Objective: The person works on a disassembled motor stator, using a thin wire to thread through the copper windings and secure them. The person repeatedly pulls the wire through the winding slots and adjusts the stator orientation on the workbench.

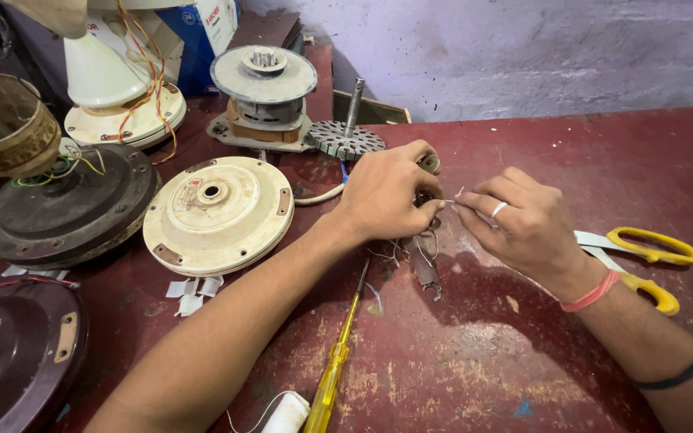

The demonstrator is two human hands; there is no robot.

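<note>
Pinching a thin wire point(452, 200) between my left hand point(382, 195) and right hand point(523, 224) fingertips (pulled taut, apparently to keep it controlled), yellow screwdriver point(334, 365) nearby.

yellow-handled scissors point(639, 256), yellow screwdriver point(337, 361), cream motor cover point(218, 212), worn red table point(523, 361)

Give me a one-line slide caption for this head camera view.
Left hand and right hand pinch thin wires over a red bench, between fan motors and scissors.

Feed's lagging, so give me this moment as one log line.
left hand: pinching thin wire | right hand: pinching same wire | nearby: yellow screwdriver, scissors | surface: red workbench
</note>
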